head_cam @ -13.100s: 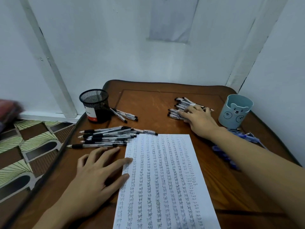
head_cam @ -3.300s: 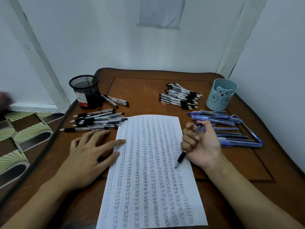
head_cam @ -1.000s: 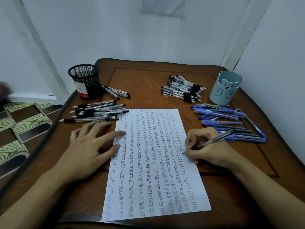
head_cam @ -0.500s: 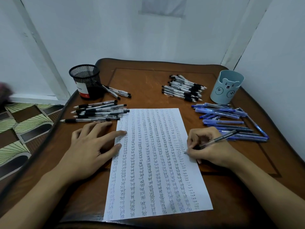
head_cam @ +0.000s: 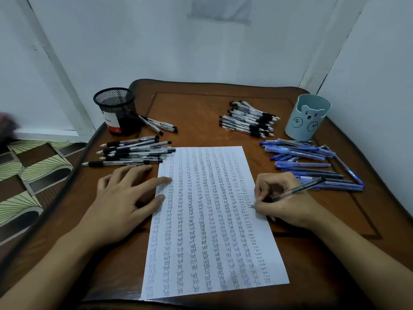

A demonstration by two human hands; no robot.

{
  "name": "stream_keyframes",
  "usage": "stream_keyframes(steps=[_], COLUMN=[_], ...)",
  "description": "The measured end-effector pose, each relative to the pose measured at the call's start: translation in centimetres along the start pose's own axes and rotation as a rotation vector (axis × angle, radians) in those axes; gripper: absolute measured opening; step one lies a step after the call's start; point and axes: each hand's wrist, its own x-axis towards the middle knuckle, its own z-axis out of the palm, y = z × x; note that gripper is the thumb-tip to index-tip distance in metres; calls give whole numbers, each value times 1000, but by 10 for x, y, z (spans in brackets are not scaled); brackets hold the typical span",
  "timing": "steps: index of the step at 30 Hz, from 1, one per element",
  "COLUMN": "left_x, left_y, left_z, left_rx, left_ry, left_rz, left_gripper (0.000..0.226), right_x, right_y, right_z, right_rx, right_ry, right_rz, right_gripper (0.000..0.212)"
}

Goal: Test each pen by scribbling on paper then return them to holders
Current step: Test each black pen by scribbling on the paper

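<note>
Pen heap (head_cam: 131,151), black grips, lies on table's (head_cam: 190,104) left side, tips pointing left, right ends reaching paper's (head_cam: 207,220) top-left corner. Behind it, back-left: mesh cup (head_cam: 116,108), upright, red/white label. 3 or so loose pens (head_cam: 166,125) lie just right of its base.

Near side of heap: left hand (head_cam: 120,202) flat, palm down, fingers straight & spread. Index + thumb tips sit on paper's left edge, rest on wood.

Centre: paper is slightly skewed & filled w/ columns of "test"; far-right column is smaller & fainter. Behind paper, right of centre: 2nd heap (head_cam: 250,119) of black-grip pens, tips pointing right, apart from paper.

Right hand (head_cam: 288,204) rests at paper's right edge, fingers curled round a pen (head_cam: 299,189) in writing grip. Tip touches paper by last column; barrel slants up & right.

Behind that hand: blue pens (head_cam: 308,166) in a loose pile, one lying diagonal at far right. Back-right: bear cup (head_cam: 309,117), pale blue, upright, just behind blue pens & near wall (head_cam: 368,86).
</note>
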Motion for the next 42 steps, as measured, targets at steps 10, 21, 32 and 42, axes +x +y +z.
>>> stream_keyframes(steps=[10, 21, 32, 42], left_x=[0, 1, -1, 0], left_y=[1, 0, -1, -1], left_z=[-1, 0, -1, -1], left_rx=[7, 20, 18, 17], left_ry=[-6, -16, -8, -7], left_rz=[-1, -5, 11, 13], left_gripper=[50, 52, 52, 53], right_x=[2, 2, 4, 35], right_y=[3, 5, -4, -24], right_z=[-2, 1, 3, -27], right_rx=[26, 221, 348, -18], right_ry=[-8, 171, 281, 268], right_rz=[21, 135, 244, 115], right_gripper=[53, 46, 50, 48])
